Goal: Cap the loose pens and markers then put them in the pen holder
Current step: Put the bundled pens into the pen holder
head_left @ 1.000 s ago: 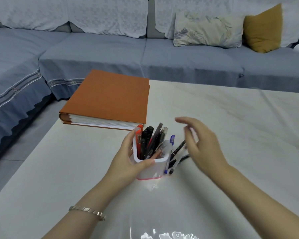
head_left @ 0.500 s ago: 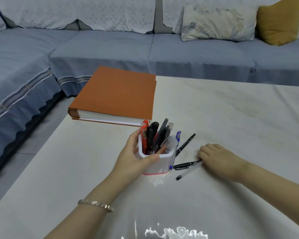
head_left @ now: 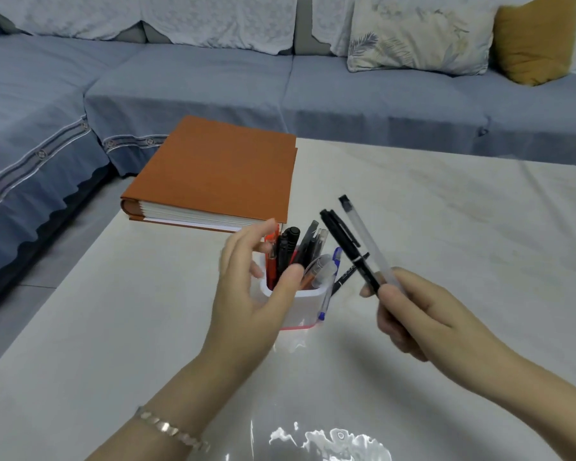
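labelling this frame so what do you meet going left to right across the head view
orange hardcover book → white plastic pen holder → black marker with clear-barrelled pen → right hand gripping both

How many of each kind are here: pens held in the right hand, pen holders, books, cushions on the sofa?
Pens in the right hand: 2 (black pen, clear pen)
Pen holder: 1
Book: 1
Cushions: 2 (patterned cushion, mustard cushion)
Total: 6

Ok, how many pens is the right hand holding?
2: a black marker pen, and a clear plastic pen with a black cap just right of it, both gripped in the right hand. None looks hidden.
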